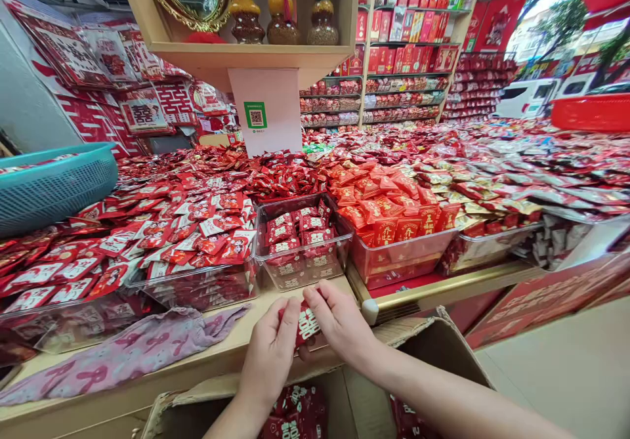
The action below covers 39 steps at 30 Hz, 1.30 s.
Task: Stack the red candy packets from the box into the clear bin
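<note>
Small red packets with white characters are held between my two hands, above the front edge of the counter. My left hand grips them from the left with its fingers curled. From the right, my right hand closes on them, thumb on top. Just beyond my hands stands a clear plastic bin, partly filled with dark red packets. Below my hands is an open cardboard box with more red packets inside.
Other clear bins heaped with packets line the counter. A pink patterned cloth lies at the front left, near a teal basket. A wooden shelf overhangs the middle.
</note>
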### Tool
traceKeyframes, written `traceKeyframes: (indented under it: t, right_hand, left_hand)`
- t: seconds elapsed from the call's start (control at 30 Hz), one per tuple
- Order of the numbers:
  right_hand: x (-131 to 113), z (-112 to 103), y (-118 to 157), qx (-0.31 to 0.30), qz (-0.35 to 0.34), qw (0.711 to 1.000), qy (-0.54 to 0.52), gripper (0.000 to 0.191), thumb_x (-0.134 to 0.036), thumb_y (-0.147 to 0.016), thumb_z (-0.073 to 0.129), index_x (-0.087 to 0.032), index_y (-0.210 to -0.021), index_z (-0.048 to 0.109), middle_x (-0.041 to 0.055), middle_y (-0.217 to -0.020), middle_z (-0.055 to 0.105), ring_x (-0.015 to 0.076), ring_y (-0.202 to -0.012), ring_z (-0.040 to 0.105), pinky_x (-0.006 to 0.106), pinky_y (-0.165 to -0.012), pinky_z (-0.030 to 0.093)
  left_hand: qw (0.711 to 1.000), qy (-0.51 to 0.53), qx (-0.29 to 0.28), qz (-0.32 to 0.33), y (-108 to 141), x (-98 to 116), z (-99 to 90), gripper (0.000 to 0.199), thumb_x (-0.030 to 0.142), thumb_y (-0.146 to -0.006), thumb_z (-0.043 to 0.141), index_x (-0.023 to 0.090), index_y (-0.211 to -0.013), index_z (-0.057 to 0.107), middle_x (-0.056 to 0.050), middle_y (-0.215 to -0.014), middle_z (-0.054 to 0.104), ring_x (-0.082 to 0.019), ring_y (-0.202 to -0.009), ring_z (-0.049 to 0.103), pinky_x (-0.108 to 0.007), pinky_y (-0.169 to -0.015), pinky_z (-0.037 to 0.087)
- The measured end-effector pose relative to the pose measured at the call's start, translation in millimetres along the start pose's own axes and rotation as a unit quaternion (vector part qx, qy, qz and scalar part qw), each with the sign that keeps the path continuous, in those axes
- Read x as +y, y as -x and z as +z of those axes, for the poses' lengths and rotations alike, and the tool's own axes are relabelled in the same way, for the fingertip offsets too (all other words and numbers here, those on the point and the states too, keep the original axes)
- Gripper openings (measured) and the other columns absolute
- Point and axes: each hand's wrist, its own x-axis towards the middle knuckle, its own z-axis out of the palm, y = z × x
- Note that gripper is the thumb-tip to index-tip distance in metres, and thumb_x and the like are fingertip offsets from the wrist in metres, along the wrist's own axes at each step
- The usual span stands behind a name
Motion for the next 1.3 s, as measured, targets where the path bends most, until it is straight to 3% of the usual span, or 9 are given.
traceKeyframes:
  t: [0.2,0.47,0.8,1.13,1.3]
  right_hand:
    - [1,2,1,0.033,-0.011,0.996,0.078,0.034,-0.043,-0.084,0.029,-0.019,-0.060,0.034,-0.0036,-0.053,0.039,0.0087,-0.049,0.034,0.021,-0.047,0.027]
    - [0,0,1,0.069,-0.010,0.995,0.076,0.036,-0.043,-0.085,0.025,-0.019,-0.059,0.034,-0.0033,-0.052,0.038,0.0093,-0.049,0.033,0.022,-0.049,0.026]
    - [-1,2,5,0.061,-0.021,0.998,0.022,0.035,-0.041,-0.086,0.025,-0.019,-0.061,0.034,-0.0026,-0.056,0.038,0.0095,-0.052,0.032,0.023,-0.051,0.027]
    - [9,0,12,0.025,0.020,0.995,-0.090,0.032,-0.046,-0.082,0.037,-0.018,-0.067,0.042,-0.0039,-0.057,0.039,0.0081,-0.053,0.036,0.020,-0.051,0.032]
    - [0,-7,11,0.045,-0.024,0.999,-0.018,0.032,-0.042,-0.082,0.039,-0.017,-0.062,0.042,-0.0031,-0.055,0.040,0.0080,-0.052,0.036,0.020,-0.049,0.031]
  left_hand:
    - [1.000,0.008,-0.006,0.003,-1,-1,0.7,0.032,0.050,-0.074,0.045,0.018,-0.070,0.051,0.007,-0.046,0.044,-0.010,-0.037,0.046,-0.019,-0.028,0.038]
    - [0.992,-0.015,0.117,-0.035,-2,1,-0.6,0.041,0.059,-0.071,0.040,0.019,-0.065,0.048,0.008,-0.039,0.039,-0.010,-0.028,0.042,-0.017,-0.022,0.027]
    - [0.990,-0.032,0.135,0.038,-1,-6,-5.0,0.030,0.048,-0.074,0.046,0.021,-0.068,0.055,0.006,-0.038,0.043,-0.012,-0.032,0.040,-0.021,-0.029,0.030]
    - [0.990,0.000,0.144,0.013,1,-7,-5.9,0.031,0.051,-0.076,0.042,0.022,-0.066,0.048,0.008,-0.042,0.040,-0.009,-0.030,0.038,-0.018,-0.026,0.028]
    - [0.982,0.055,0.180,0.013,-1,-4,-6.7,0.033,0.052,-0.076,0.041,0.021,-0.076,0.051,0.008,-0.040,0.040,-0.009,-0.030,0.038,-0.016,-0.024,0.027]
